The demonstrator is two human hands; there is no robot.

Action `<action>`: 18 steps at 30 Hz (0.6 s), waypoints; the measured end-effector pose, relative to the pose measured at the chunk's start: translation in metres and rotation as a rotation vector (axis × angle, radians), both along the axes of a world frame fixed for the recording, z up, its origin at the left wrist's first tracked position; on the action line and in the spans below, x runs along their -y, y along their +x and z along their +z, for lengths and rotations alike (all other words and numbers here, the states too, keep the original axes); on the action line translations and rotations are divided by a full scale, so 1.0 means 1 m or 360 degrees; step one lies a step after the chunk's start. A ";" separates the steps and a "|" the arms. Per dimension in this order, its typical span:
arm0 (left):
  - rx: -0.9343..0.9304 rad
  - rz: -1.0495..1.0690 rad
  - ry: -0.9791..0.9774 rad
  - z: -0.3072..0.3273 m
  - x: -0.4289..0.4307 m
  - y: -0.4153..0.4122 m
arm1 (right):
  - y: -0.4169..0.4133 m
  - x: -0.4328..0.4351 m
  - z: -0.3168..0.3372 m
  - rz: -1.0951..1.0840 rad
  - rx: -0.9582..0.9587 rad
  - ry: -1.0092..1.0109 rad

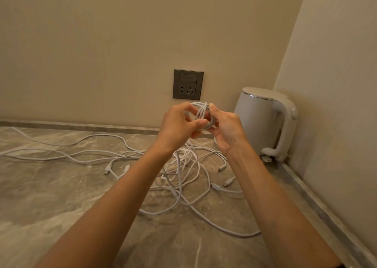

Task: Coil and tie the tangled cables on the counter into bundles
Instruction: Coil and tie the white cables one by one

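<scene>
Head view: both forearms reach forward and up over the marble counter (61,186), wrists raised, hands meeting in front of the wall socket (187,84). Left hand (177,125) and right hand (226,129) pinch a small white cable coil (204,114) between them, fingers curled round its loops. That coil stands roughly upright, its loops facing the camera, held clear above the counter. Below it, tangled white cables (183,178) sprawl across the counter, long strands running leftward. White electric kettle (263,121) stands in the right corner.
</scene>
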State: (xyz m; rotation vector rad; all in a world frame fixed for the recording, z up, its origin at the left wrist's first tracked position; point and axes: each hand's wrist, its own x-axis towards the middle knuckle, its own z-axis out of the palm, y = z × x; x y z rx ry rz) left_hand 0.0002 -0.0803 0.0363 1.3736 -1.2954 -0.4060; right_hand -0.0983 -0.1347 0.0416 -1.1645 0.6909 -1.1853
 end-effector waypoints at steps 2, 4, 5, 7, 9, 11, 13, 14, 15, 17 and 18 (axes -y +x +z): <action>0.0127 0.0012 0.0016 0.000 0.000 0.001 | -0.001 -0.001 0.000 0.0032 -0.0044 -0.0048; 0.0234 0.0059 0.0030 0.000 0.000 0.003 | -0.001 -0.001 -0.001 0.0056 -0.0106 -0.0106; 0.0309 0.0094 0.0029 -0.001 0.000 0.004 | -0.001 -0.001 -0.001 0.0056 -0.0158 -0.0144; 0.0485 0.0148 0.0022 -0.002 0.001 0.004 | -0.003 0.002 -0.003 0.0020 -0.0287 -0.0221; 0.0631 0.0182 -0.0002 -0.002 0.002 0.002 | -0.006 0.005 -0.003 -0.0017 -0.0387 -0.0285; 0.0780 0.0222 -0.0044 -0.004 0.003 0.001 | -0.008 0.007 -0.004 -0.0011 -0.0447 -0.0336; 0.0953 0.0251 -0.0025 -0.006 0.005 0.001 | -0.009 0.008 -0.006 0.0024 -0.0449 -0.0336; 0.1019 0.0244 0.0018 -0.007 0.005 0.001 | -0.009 0.009 -0.007 0.0021 -0.0451 -0.0331; 0.1049 0.0224 0.0067 -0.008 0.006 0.002 | -0.009 0.011 -0.008 0.0009 -0.0470 -0.0332; 0.1027 0.0171 0.0150 -0.010 0.005 0.001 | -0.009 0.015 -0.010 0.0010 -0.0507 -0.0316; 0.1006 0.0151 0.0181 -0.010 0.004 0.002 | -0.009 0.017 -0.011 0.0038 -0.0511 -0.0291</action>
